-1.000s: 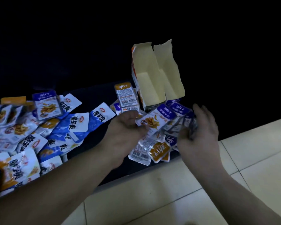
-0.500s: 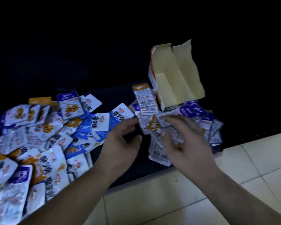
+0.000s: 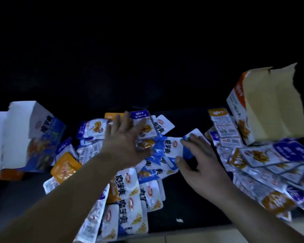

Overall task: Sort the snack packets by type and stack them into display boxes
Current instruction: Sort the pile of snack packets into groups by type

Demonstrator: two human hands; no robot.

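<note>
Packets (image 3: pixel 126 190) of snacks lie heaped across the dark tabletop (image 3: pixel 175 204), and from my remote seat I can see both hands down in the middle of the heap. The left grip (image 3: pixel 125 141) is spread wide, fingers straight, laid flat on the far part of the pile; its fingertips touch a purple-topped packet (image 3: pixel 144 127) and it has hold of nothing. The right grip (image 3: pixel 198 160) is also spread, fingers only lightly bent, fingertips resting on the corner of one white-and-blue packet and thumb lying well apart from them on a blue-and-white packet (image 3: pixel 170 148) between the two hands; I see nothing lifted by it. To the right a fanned stack of purple-topped packets (image 3: pixel 270 160) lies loose against the foot of an orange-and-white display box (image 3: pixel 270 109), which stands tilted with its torn cream flaps open. At the far left a blue-and-white display box (image 3: pixel 40 130) stands open too, with an orange packet (image 3: pixel 65 167) just beside its lower corner. Near the tabletop's front edge lies a small white scrap (image 3: pixel 179 220). Everything beyond the pile is too dark for me to make out.
</note>
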